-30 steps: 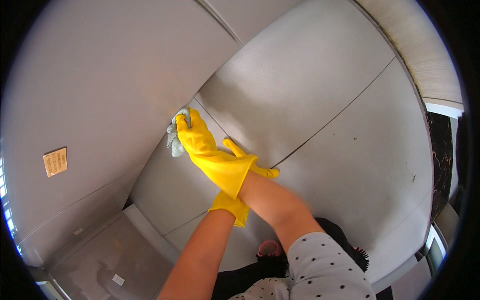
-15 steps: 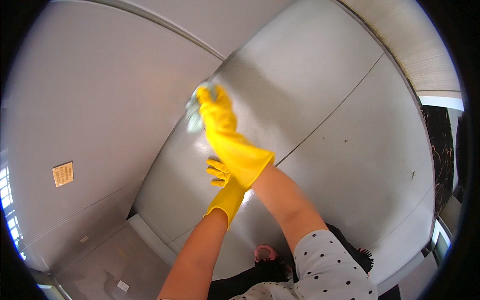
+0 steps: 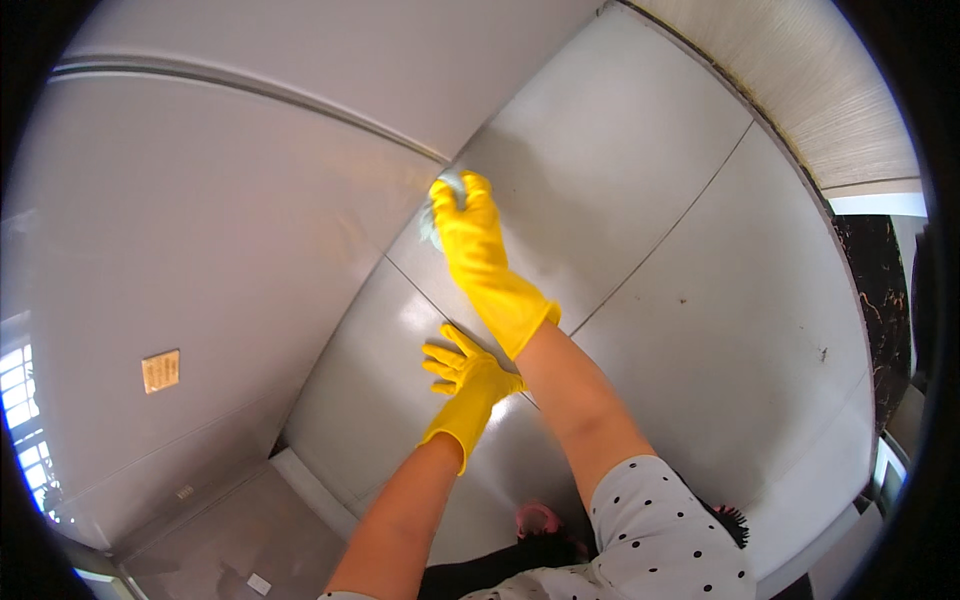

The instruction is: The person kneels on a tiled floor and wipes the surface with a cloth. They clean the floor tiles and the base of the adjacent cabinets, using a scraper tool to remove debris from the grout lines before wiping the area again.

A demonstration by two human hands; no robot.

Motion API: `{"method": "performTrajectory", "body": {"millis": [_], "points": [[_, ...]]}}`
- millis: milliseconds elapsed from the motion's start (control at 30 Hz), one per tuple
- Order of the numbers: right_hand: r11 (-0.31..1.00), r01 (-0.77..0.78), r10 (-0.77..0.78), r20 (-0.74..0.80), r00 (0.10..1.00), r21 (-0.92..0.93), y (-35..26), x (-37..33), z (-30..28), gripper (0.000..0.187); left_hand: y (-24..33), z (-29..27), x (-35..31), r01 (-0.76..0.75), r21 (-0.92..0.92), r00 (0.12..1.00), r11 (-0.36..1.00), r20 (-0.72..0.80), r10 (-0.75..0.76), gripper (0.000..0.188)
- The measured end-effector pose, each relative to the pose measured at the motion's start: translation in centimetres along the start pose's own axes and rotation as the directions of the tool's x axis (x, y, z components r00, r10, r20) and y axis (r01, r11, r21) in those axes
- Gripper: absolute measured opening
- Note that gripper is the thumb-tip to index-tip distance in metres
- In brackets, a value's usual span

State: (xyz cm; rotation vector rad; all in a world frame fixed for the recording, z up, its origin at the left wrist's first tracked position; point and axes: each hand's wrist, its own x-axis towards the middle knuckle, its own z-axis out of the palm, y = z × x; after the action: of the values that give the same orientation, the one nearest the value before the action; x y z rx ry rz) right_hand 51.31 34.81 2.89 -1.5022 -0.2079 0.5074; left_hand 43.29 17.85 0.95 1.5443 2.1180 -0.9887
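Observation:
My right hand [image 3: 472,228], in a long yellow rubber glove, is closed on a pale green cloth [image 3: 430,228]. The cloth lies at the line where the grey tiled floor [image 3: 640,370] meets a glossy grey panel [image 3: 260,230]. Most of it is hidden by the glove. Lower down, my left hand [image 3: 462,368], gloved the same way, rests on the tiles with its fingers spread and nothing in them. My right forearm passes above and to the right of it.
A small yellowish label [image 3: 160,371] sticks to the panel, which has a long horizontal groove [image 3: 250,95]. Pale textured boarding [image 3: 790,90] and a black marbled strip [image 3: 875,290] border the floor at right. A pink slipper [image 3: 538,519] shows near my dark-clothed legs.
My right hand has slid the cloth farther along the foot of the panel, toward the groove's end. The left hand's fingers show more fully spread. The whole view has shifted slightly.

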Motion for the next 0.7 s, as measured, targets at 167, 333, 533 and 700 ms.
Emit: {"method": "performTrajectory", "body": {"millis": [167,333,533,700], "points": [[0.964,-0.176,0.148,0.149,0.978,0.197,-3.5,-2.0,-0.5,0.036,-2.0,1.4,3.7,0.052,-0.006,0.998,0.999,0.038,-0.052,0.168],[0.856,-0.456,0.402,0.242,0.883,0.244,-12.4,2.5,-4.9,0.041,-1.0,-3.5,-0.5,0.013,0.045,0.986,0.999,0.168,-0.02,0.176],[0.731,0.677,-0.653,-0.198,0.731,0.089,-19.2,2.6,1.5,0.037,-2.3,0.6,3.2,0.004,-0.1,0.989,0.995,0.15,0.012,0.179],[0.853,0.477,-0.473,-0.075,0.878,0.21,-14.7,6.2,-0.8,0.036,-0.3,-2.6,-0.5,-0.059,0.041,0.98,0.997,0.19,0.05,0.173]]}}
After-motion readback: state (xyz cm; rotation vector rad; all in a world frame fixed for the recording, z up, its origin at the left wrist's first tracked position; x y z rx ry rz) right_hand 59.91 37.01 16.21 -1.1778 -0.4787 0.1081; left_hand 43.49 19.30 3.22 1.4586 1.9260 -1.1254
